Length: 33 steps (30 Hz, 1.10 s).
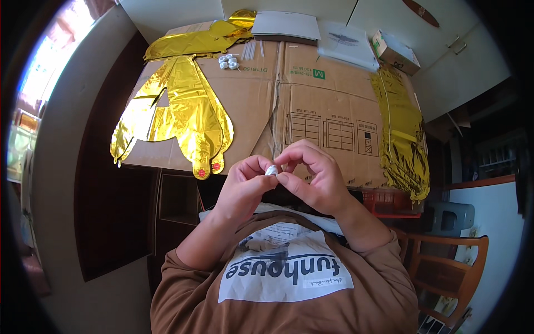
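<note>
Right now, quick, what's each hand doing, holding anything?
Left hand: closed, fingers pinching the small white piece.
Right hand: closed, fingertips pinching the same small white piece from the other side.

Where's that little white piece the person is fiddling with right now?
In the head view, the small white piece is pinched between the fingertips of the left hand and right hand, just before the cardboard sheet's near edge.

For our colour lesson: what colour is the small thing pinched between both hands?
White: the small piece shows best in the head view.
</note>
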Each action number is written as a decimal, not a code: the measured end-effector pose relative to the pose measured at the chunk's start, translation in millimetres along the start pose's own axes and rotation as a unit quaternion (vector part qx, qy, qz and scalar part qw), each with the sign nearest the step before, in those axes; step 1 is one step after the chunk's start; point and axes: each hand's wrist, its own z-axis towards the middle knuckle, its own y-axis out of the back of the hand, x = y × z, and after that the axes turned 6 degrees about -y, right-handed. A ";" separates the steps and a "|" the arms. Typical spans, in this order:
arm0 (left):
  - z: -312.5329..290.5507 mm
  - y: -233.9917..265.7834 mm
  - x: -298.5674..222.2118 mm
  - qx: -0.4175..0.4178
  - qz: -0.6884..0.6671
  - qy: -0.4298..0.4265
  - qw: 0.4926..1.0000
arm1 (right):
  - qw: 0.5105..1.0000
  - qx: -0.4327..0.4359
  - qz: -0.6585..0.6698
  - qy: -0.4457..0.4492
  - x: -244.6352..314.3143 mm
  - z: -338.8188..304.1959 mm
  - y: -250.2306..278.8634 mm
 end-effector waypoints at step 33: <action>0.0 -17.6 -14.4 -0.075 0.269 -0.131 0.951 | 0.951 0.113 0.163 -0.236 -10.6 -27.8 -8.8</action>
